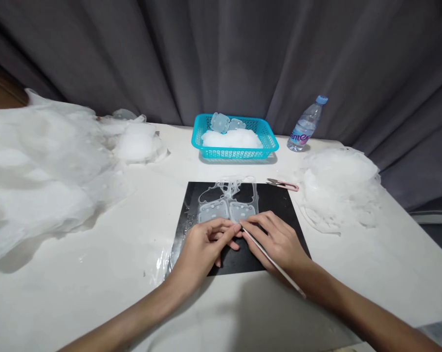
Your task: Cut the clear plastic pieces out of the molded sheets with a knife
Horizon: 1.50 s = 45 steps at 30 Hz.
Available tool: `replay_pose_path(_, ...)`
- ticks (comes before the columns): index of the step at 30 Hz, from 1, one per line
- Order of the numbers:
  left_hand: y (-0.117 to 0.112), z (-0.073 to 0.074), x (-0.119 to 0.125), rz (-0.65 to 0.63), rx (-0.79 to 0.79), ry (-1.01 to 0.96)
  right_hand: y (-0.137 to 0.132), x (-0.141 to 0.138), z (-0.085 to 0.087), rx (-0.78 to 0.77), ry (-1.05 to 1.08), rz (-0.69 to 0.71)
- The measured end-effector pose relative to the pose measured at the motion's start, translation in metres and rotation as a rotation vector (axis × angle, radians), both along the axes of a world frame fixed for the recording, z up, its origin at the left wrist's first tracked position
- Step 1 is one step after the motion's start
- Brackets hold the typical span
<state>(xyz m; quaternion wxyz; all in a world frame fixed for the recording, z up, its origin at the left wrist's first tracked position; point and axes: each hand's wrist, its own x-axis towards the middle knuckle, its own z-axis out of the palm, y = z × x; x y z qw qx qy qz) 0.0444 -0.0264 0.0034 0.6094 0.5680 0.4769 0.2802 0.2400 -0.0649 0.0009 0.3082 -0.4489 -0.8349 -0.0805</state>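
A pair of translucent moulded pieces (242, 211), joined side by side with thin loops of trim at their far side, lies on a black mat (279, 215). My left hand (209, 239) is closed at their near edge, thumb and forefinger pinching the edge between the two pieces. My right hand (276, 239) grips a thin white stick (276, 265). Its tip meets the near edge of the pieces, right beside my left thumb, and its other end points back over my right wrist. Fingers cover the nearest edge of the pieces.
Behind the mat stands a turquoise basket (235, 153) with white material and translucent pieces inside. Pink-handled thread snips (283, 185) lie at the mat's far right corner. A water bottle (305, 127) stands farther back. White translucent heaps lie left (52, 181) and right (338, 186).
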Motion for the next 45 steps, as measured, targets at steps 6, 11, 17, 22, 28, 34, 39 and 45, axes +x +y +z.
replay_pose_path(6, -0.001, 0.000, 0.001, 0.013, 0.105, 0.039, -0.006, -0.010, -0.003, -0.102, 0.106, -0.013)
replay_pose_path(11, 0.001, -0.001, 0.001, 0.020, 0.148, 0.125, 0.004, -0.001, -0.004, -0.225, 0.240, -0.076)
replay_pose_path(17, 0.008, 0.004, 0.000, -0.022, 0.133, 0.152, 0.020, 0.024, 0.005, -0.384, 0.541, -0.148)
replay_pose_path(22, 0.010, 0.008, -0.006, -0.108, 0.078, 0.114, 0.011, 0.020, 0.010, -0.430, 0.472, 0.062)
replay_pose_path(28, 0.006, 0.016, -0.007, -0.066, -0.063, -0.091, 0.005, 0.019, 0.004, -0.183, 0.232, 0.125)
replay_pose_path(34, 0.011, 0.011, -0.005, -0.089, -0.109, -0.198, -0.001, 0.007, -0.006, -0.020, 0.014, 0.111)
replay_pose_path(39, 0.021, 0.006, -0.009, -0.054, -0.093, -0.189, -0.004, 0.008, 0.002, -0.212, 0.201, 0.155)
replay_pose_path(45, 0.021, 0.007, -0.013, -0.042, -0.217, -0.264, 0.001, 0.036, 0.014, -0.298, 0.457, -0.092)
